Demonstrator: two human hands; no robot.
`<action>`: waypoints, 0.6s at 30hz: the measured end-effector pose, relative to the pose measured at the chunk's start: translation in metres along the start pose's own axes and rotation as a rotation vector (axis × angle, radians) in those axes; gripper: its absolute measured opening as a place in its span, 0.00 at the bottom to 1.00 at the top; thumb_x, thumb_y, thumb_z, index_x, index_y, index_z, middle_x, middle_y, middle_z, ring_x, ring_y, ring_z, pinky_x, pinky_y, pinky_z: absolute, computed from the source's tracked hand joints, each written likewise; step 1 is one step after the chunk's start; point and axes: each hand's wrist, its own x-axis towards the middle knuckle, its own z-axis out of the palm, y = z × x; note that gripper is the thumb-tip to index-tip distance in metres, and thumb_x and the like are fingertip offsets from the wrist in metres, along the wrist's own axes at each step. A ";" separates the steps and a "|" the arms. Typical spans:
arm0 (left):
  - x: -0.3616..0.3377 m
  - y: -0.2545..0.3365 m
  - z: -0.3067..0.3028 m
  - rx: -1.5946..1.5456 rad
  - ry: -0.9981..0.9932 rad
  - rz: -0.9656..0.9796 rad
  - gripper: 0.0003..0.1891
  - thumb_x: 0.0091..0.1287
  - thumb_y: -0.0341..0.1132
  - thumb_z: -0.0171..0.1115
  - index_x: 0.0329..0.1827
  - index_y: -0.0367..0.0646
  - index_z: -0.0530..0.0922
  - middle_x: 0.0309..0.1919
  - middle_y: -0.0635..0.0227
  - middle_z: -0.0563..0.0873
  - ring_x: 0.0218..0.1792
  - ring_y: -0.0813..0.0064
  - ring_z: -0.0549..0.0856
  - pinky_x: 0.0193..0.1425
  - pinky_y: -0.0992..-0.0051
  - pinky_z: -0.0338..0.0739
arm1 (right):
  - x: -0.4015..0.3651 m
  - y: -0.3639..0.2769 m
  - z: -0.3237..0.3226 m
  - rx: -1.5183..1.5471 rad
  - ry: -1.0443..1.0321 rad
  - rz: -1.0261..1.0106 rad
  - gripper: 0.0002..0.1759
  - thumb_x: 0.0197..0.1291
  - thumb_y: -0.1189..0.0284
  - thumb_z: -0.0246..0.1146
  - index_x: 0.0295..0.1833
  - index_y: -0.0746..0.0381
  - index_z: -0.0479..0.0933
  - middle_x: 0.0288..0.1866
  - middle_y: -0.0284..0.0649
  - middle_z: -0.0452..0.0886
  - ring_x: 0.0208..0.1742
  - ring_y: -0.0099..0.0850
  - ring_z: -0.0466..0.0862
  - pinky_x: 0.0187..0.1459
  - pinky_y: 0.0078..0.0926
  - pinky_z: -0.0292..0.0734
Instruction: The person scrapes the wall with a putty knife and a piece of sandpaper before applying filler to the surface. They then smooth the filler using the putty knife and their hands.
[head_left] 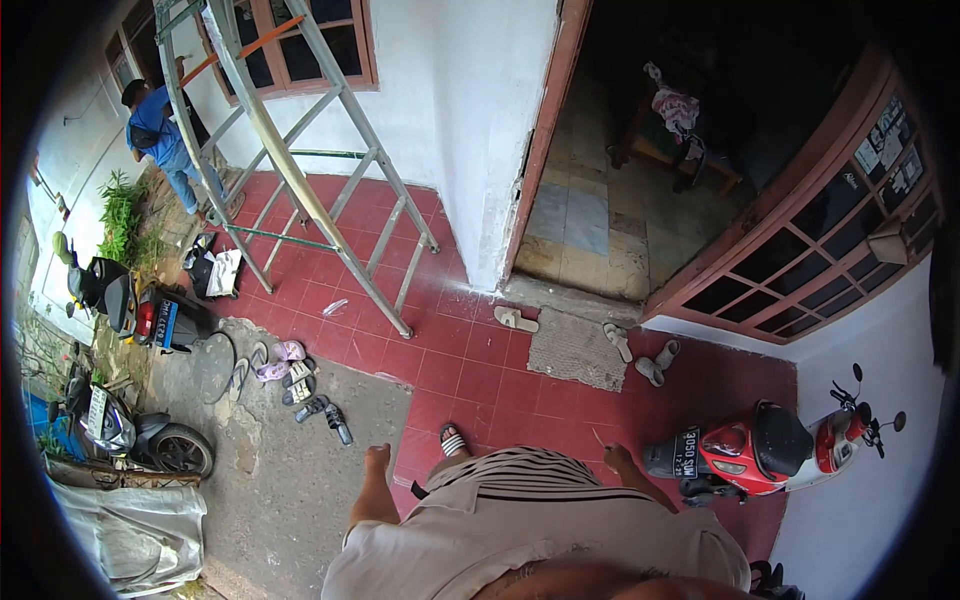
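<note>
Hanging low, my left hand (377,460) and right hand (620,460): I cannot tell their grip. One red plastic scooter (750,450) stands near.

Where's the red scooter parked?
In the head view, the scooter stands on the red tiles on the person's right, just beyond the right hand and beside the white wall.

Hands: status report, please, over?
Left hand low at side, grip unclear. Right hand low, beside red scooter. Sandals near left; ladder ahead.
</note>
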 end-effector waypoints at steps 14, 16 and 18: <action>0.032 -0.016 0.003 -0.058 -0.055 -0.027 0.33 0.60 0.58 0.66 0.57 0.39 0.82 0.51 0.47 0.87 0.56 0.49 0.85 0.60 0.58 0.80 | -0.007 -0.104 -0.049 0.100 0.104 -0.057 0.17 0.66 0.61 0.61 0.57 0.56 0.79 0.46 0.56 0.85 0.46 0.57 0.86 0.45 0.50 0.81; 0.040 -0.012 0.003 -0.079 -0.044 -0.017 0.32 0.60 0.57 0.66 0.57 0.38 0.82 0.49 0.48 0.88 0.54 0.50 0.86 0.59 0.59 0.80 | 0.000 -0.105 -0.046 0.021 0.269 -0.245 0.17 0.67 0.59 0.61 0.57 0.53 0.78 0.47 0.54 0.85 0.47 0.57 0.85 0.46 0.51 0.81; 0.044 -0.001 0.002 -0.107 -0.029 -0.005 0.32 0.60 0.57 0.66 0.57 0.37 0.82 0.48 0.49 0.89 0.52 0.52 0.88 0.58 0.60 0.80 | 0.008 -0.097 -0.035 0.028 0.305 -0.228 0.17 0.67 0.59 0.61 0.57 0.52 0.78 0.48 0.53 0.85 0.48 0.57 0.85 0.47 0.51 0.82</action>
